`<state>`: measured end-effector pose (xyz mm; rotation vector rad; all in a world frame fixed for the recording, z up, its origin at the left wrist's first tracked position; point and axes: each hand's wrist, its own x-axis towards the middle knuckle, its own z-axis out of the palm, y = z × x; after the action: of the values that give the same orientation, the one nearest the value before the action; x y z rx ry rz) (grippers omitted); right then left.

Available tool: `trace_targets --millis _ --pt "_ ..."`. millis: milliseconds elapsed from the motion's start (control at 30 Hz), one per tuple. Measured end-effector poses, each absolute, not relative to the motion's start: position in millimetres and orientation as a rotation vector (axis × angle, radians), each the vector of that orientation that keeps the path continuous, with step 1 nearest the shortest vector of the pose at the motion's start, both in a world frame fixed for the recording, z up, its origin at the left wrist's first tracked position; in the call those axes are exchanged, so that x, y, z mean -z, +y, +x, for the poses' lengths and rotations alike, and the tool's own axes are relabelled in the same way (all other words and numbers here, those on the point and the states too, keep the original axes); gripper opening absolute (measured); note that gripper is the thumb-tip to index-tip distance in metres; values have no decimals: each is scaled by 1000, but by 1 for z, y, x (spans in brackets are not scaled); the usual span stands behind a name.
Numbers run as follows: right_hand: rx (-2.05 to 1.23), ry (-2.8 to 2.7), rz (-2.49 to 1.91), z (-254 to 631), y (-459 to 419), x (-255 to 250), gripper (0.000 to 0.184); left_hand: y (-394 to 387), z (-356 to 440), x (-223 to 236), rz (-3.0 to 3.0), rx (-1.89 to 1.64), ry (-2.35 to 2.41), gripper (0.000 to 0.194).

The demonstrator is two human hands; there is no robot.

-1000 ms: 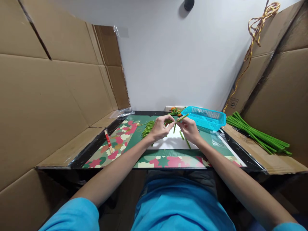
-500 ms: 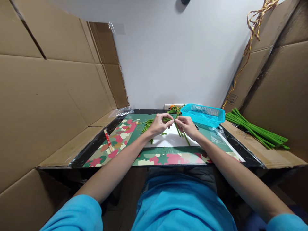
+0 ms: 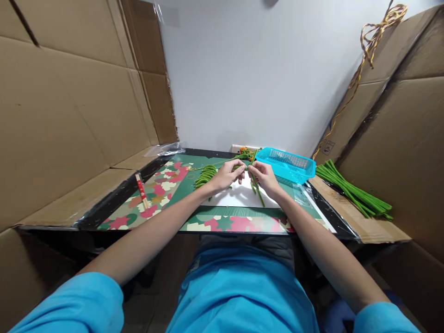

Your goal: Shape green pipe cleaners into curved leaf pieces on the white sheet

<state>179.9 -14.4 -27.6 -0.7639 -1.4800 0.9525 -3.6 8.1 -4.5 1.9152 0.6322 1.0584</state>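
Green pipe cleaners (image 3: 261, 198) are held over a sheet of white paper (image 3: 229, 200), some sloping down towards me. My right hand (image 3: 265, 178) pinches them near the middle between thumb and fingertips. Close beside it, my left hand (image 3: 231, 173) is closed at the fingertips on a short green piece that runs towards the right hand. Its far end is hidden by the fingers. Left of my left hand lies a row of curved green pipe cleaner pieces (image 3: 205, 175). Behind the hands sits a small orange and green bunch (image 3: 245, 151).
A blue plastic basket (image 3: 301, 175) stands at the back right. Beyond it, a bundle of long green pipe cleaners (image 3: 354, 188) lies on cardboard. Wooden sticks in a red wrapper (image 3: 141, 189) lie on the left. Cardboard walls (image 3: 83, 101) flank the table.
The camera view has shifted, so everything sits somewhat further left. My hands have parted slightly at the fingertips, and the pipe cleaners are still held between them.
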Motion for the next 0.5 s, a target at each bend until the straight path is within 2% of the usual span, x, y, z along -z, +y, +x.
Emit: trace_targets --millis 167,500 --pt "-976 -1401 -718 184 -15 24 50 11 -5 4 1696 -1085 646 42" --pt "-983 -1604 -793 191 -17 20 54 5 -7 0 1569 -1059 682 33"
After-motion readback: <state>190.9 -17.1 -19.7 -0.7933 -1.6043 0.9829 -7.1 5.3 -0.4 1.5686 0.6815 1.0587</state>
